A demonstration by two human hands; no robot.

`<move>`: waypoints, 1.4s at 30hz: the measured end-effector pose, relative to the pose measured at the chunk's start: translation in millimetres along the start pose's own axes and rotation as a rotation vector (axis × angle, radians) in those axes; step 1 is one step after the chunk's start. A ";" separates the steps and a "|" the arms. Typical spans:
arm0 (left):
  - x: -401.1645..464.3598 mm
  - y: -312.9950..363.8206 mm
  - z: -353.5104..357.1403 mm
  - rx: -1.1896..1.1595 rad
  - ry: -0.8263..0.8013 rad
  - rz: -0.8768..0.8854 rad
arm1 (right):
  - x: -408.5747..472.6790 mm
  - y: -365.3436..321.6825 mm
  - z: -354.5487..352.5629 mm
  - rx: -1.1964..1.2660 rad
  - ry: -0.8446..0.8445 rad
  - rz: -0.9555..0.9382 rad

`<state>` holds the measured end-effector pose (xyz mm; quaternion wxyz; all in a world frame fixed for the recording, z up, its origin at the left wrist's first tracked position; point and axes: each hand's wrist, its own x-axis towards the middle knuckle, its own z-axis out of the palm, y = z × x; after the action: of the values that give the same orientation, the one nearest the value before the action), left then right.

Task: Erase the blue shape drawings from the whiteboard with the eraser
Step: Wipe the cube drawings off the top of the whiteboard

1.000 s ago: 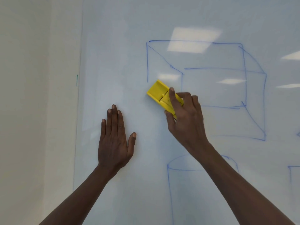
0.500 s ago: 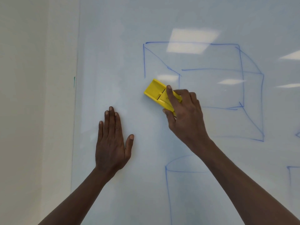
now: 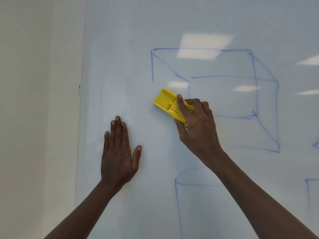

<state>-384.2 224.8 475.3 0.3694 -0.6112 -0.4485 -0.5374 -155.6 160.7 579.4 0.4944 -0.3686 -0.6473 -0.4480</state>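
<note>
My right hand [image 3: 196, 125] grips a yellow eraser [image 3: 165, 101] and presses it flat against the whiteboard [image 3: 120, 49], just below the left vertical line of a blue box drawing [image 3: 253, 83]. The box's lower left part is wiped away. A blue cylinder drawing [image 3: 177, 195] sits below my right forearm, partly hidden by it. My left hand [image 3: 119, 152] lies flat on the board to the left of the eraser, fingers together, holding nothing.
The whiteboard's left edge [image 3: 81, 118] meets a cream wall [image 3: 34, 118]. More blue marks show at the right edge [image 3: 310, 181]. Ceiling lights reflect on the glossy board [image 3: 205, 47].
The eraser and my right hand have shifted only slightly, staying below the box's left line. My left hand stays flat on the board. The view has drifted a little.
</note>
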 end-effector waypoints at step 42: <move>17.1 -1.6 -4.3 -0.019 -0.038 0.013 | 64.6 18.6 -8.5 -0.078 0.061 0.187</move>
<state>-386.8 223.8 492.8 0.3584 -0.6277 -0.4462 -0.5277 -151.3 160.9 647.0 0.5389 -0.4322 -0.5769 -0.4359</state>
